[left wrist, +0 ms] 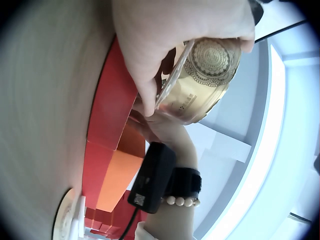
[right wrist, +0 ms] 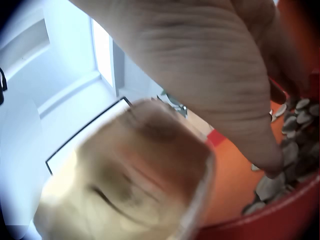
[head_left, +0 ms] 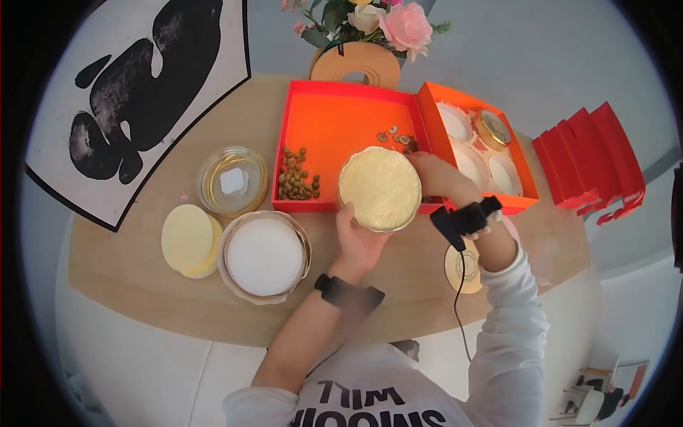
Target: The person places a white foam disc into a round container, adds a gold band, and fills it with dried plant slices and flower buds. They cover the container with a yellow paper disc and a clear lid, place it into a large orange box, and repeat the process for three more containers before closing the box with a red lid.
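Observation:
My left hand [head_left: 361, 240] grips a round tub [head_left: 380, 188] with a pale yellow, crinkled lining, held tilted above the near edge of the orange-lined red box [head_left: 334, 114]. Seen from the left wrist, the tub [left wrist: 210, 85] has clear walls and a printed gold base. My right hand [head_left: 442, 178] reaches into that box's right side, just beyond the tub. In the right wrist view, its thumb [right wrist: 262, 150] is down among grey-brown dried slices [right wrist: 302, 117], apart from the other fingers. Small greenish-brown round pieces [head_left: 297, 181] lie in the box's left corner.
To the left stand a clear round container [head_left: 213, 203], pale yellow discs [head_left: 186, 238] and a white-padded round tub [head_left: 263, 256]. An orange box [head_left: 523, 181] holding round tubs is at right. Behind are flowers [head_left: 405, 28]; a framed picture [head_left: 163, 71] stands at left.

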{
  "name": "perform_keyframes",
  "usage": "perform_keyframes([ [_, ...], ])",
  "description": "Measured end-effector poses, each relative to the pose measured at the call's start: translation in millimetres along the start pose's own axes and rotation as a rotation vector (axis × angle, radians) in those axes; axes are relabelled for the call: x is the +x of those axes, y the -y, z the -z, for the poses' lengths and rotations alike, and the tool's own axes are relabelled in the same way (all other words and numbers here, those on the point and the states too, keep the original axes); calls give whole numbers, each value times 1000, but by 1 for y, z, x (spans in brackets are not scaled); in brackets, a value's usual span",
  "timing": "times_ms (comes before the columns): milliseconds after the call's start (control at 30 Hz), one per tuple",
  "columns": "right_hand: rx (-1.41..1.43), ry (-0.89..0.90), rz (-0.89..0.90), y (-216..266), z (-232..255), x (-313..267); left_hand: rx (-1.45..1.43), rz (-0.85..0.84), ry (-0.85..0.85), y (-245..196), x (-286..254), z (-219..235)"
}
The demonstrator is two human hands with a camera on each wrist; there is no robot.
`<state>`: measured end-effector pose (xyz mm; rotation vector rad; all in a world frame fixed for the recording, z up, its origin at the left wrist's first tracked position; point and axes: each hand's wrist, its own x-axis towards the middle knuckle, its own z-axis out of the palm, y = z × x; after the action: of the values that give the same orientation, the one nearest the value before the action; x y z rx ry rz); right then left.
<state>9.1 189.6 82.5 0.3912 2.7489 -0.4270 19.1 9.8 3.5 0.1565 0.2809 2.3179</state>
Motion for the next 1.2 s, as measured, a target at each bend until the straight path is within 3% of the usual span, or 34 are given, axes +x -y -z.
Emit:
perform_keyframes([
  [67, -131, -132, 107, -22, -33, 23, -31, -16, 14, -2, 0, 0],
  [200, -31, 105, -59, -6, -15, 14, -42, 0, -14, -2, 0, -3],
  [300, -221, -186, 181, -19, -30, 14, -25, -2, -16, -1, 1, -2],
  [500, -272, -235, -3, -7, -25, 10, -11, 2, -31, -2, 0, -3],
  [600, -199, -281, 52, -7, -24, 9, 0, 5, -44, -2, 0, -3],
  [700, -135, -207, -51, 3, -13, -1, 10, 7, -56, -3, 0, -3],
  [900, -55, -361, 19, -17, -1, -8, 5, 10, -40, -2, 0, -3],
  [1000, 120, -373, -33, 1, 26, -29, 19, 42, -25, -3, 0, -3],
  [1100, 237, -557, 97, 3, 41, -41, 19, 81, -9, -2, 1, -2],
  [1200, 498, -527, 140, 27, 51, -60, 11, 99, 24, 0, 2, -1],
])
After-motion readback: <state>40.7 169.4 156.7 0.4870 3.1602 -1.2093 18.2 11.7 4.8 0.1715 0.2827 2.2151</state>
